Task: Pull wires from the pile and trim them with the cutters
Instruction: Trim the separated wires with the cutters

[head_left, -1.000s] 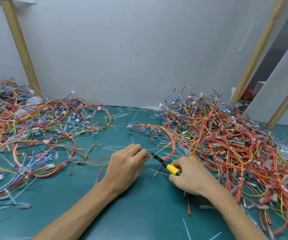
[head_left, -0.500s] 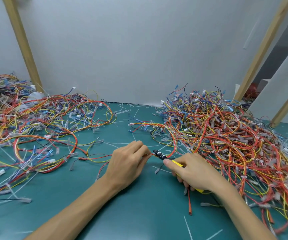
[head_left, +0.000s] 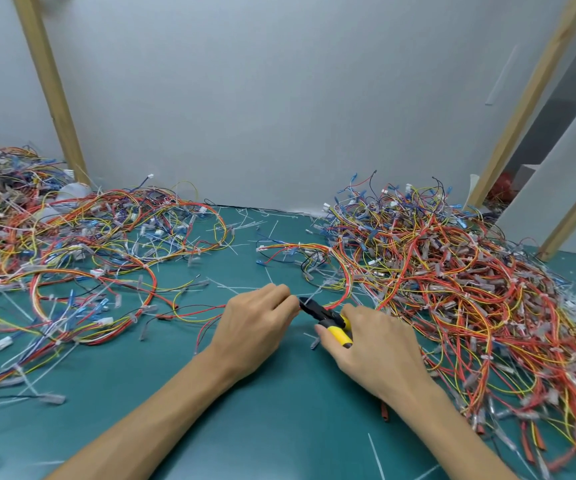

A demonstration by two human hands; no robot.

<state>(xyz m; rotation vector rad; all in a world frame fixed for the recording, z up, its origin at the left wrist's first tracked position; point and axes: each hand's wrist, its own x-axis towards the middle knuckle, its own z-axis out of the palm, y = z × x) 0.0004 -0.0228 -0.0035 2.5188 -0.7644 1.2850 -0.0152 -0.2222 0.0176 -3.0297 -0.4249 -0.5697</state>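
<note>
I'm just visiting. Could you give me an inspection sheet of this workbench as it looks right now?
Surface: green mat, partly covered by wiring.
Job's things: wire pile on the right; second wire pile on the left; yellow-handled cutters; red wire at their tip.
Clutter: white cable-tie offcuts scattered on the mat.
Grips: left hand pinches the red wire; right hand holds the cutters.
Cables: nothing seen besides the job's wires.
Surroundings: grey wall, wooden posts on either side.

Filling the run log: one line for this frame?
left hand: pinches thin red wire | right hand: grips yellow-handled black cutters | cutters: tip at pinch
</note>
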